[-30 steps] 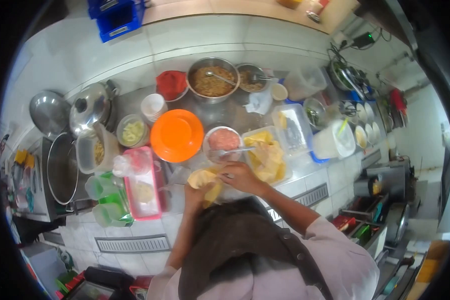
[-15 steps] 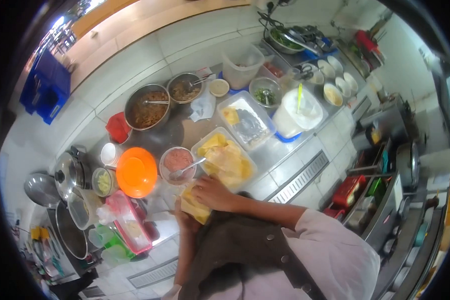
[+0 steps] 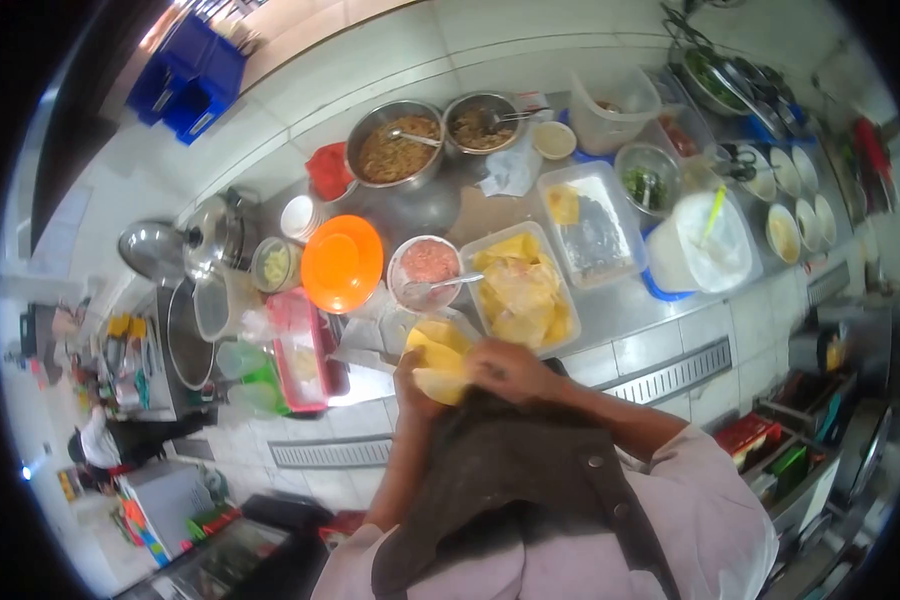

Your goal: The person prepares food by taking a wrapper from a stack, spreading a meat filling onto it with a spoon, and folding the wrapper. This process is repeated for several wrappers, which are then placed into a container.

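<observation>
My left hand [image 3: 416, 388] is closed around a small stack of thin yellow wrappers [image 3: 438, 352], held in front of the dark apron. Close against the stack's right edge is my right hand [image 3: 515, 371], its fingers curled and slightly blurred. What its fingertips pinch, if anything, I cannot make out. Beyond the hands, a white tub of pink minced filling [image 3: 430, 262] has a metal spoon [image 3: 448, 282] resting in it. To its right stands a clear container piled with yellow wrappers [image 3: 520, 285].
An orange plate [image 3: 342, 264] lies left of the filling. Behind stand two steel bowls of cooked filling [image 3: 398, 145]. A floury clear tray [image 3: 595, 232] and a white tub [image 3: 698, 246] with a green-handled utensil are at the right. A pink tray [image 3: 301, 358] sits near the left front edge.
The view has shifted, so the counter appears farther right and higher. My right hand has moved from over the wrappers to their right edge. The left hand still holds the stack.
</observation>
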Demonstrator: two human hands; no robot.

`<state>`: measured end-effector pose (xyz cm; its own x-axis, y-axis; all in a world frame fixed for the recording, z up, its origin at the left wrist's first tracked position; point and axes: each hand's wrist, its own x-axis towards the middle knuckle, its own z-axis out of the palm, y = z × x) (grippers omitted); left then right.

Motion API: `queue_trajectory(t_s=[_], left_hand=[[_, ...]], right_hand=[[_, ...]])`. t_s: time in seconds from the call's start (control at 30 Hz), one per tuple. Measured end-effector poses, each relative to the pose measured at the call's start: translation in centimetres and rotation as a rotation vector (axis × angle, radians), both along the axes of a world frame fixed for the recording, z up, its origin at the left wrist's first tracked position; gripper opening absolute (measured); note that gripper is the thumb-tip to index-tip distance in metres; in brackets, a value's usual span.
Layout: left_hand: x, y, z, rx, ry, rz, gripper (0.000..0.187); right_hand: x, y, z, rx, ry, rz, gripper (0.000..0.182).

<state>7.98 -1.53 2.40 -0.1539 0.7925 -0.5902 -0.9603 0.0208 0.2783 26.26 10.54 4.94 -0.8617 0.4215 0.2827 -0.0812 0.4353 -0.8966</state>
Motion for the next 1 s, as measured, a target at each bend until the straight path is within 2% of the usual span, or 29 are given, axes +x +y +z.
queue_trajectory(t_s=[0.07, 0.1, 0.13, 0.17, 0.23, 0.37, 0.43, 0.47, 0.53, 0.67, 0.73, 0.8, 0.87, 0.93, 1.0], left_hand=[[0.5, 0.2, 2.1, -0.017, 0.029, 0.101, 0.052], [0.8, 0.1, 2.8, -0.034, 0.052, 0.17, 0.053], [-0.2, -1.2, 1.3, 0.065, 0.03, 0.14, 0.055], [-0.4, -1.5, 1.4, 0.073, 0.028, 0.165, 0.055], [-0.7, -1.9, 1.6, 0.105, 0.054, 0.234, 0.056], [-1.7, -2.8, 2.3, 0.131, 0.078, 0.322, 0.056], [-2.5, -3.5, 2.1, 0.159, 0.094, 0.337, 0.057], [-3.2, -3.7, 2.0, 0.181, 0.119, 0.334, 0.057], [-4.4, -4.2, 1.4, 0.239, 0.121, 0.315, 0.06], [-6.4, -4.3, 0.9, 0.418, 0.037, 0.215, 0.067], [-7.0, -3.8, 1.2, 0.434, 0.017, 0.176, 0.069], [-7.4, -3.0, 1.5, 0.447, 0.004, 0.137, 0.071], [-7.3, -2.2, 1.7, 0.388, -0.002, 0.115, 0.069], [-7.3, -1.6, 1.4, 0.356, 0.067, 0.066, 0.069], [-7.2, -1.3, 1.3, 0.32, 0.138, 0.028, 0.069]], right_hand=[[1.0, 2.9, 1.3, -0.581, -0.13, -0.095, 0.023], [1.3, 4.7, 0.5, -0.684, -0.131, -0.054, 0.024], [1.4, 6.5, -0.7, -0.786, -0.137, -0.017, 0.026], [1.4, 8.4, -1.2, -0.777, -0.149, 0.005, 0.026], [1.5, 11.2, -1.9, -0.539, -0.405, -0.066, 0.026], [0.7, 12.8, -1.8, -0.543, -0.359, -0.016, 0.029], [0.3, 12.2, 0.3, -0.147, -0.231, -0.047, 0.031], [0.4, 12.1, 1.0, -0.131, -0.236, -0.04, 0.031], [1.1, 12.4, 2.2, -0.516, -0.334, -0.151, 0.03], [0.3, 12.7, 2.4, -0.396, -0.402, -0.313, 0.029], [-2.1, 11.0, 2.7, 0.639, -0.263, -0.535, 0.027], [-6.1, 8.1, 3.7, 0.14, -0.097, -0.297, 0.025], [-9.8, 4.3, 5.8, 0.095, -0.188, -0.064, 0.02], [-12.8, 1.2, 6.3, 0.167, -0.287, -0.14, 0.019], [-14.2, 0.0, 4.5, 0.246, -0.285, -0.211, 0.019]])
